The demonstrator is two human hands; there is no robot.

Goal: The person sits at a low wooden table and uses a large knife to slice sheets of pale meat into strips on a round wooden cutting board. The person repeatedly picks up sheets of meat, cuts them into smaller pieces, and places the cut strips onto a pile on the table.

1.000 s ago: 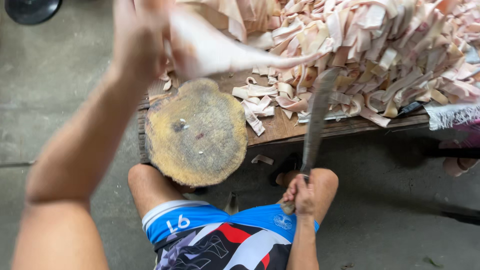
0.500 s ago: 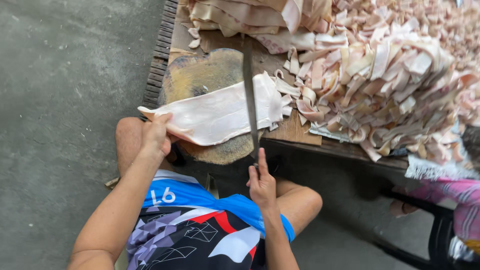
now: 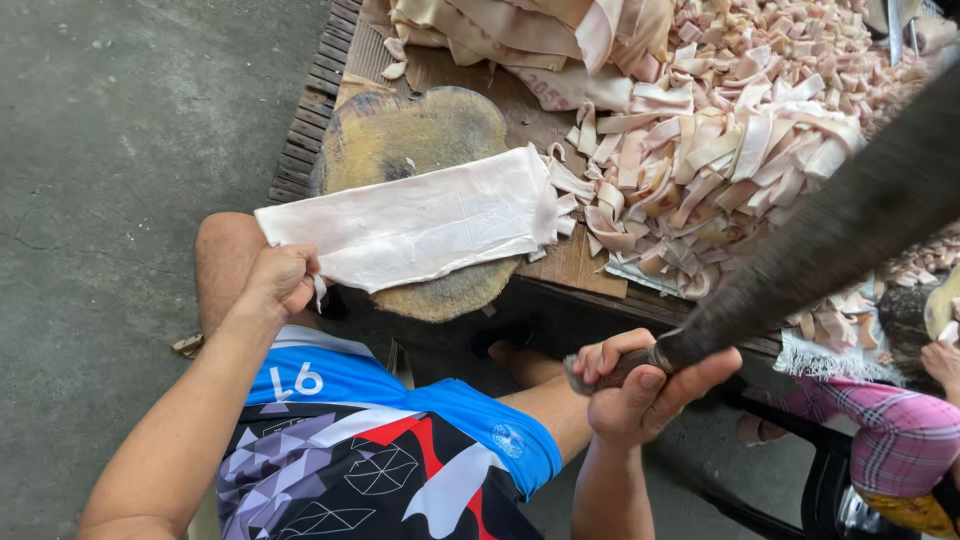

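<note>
A sheet of pork skin point(image 3: 420, 222) lay across the chopping block point(image 3: 410, 135) at the table's point(image 3: 575, 265) near-left corner; cut strips point(image 3: 720, 150) were heaped to its right.

a big heap of cut pale-pink strips point(image 3: 740, 150) covers the far right of the low wooden slatted platform point(image 3: 300, 150). wider uncut sheets point(image 3: 500, 25) are piled at its far edge, next to the strips. grey concrete floor point(image 3: 110, 150) lies to the left. at the lower right sits another person in pink plaid trousers point(image 3: 890, 440), one hand point(image 3: 942, 360) showing, beside a dark stool leg point(image 3: 820, 490).
</note>
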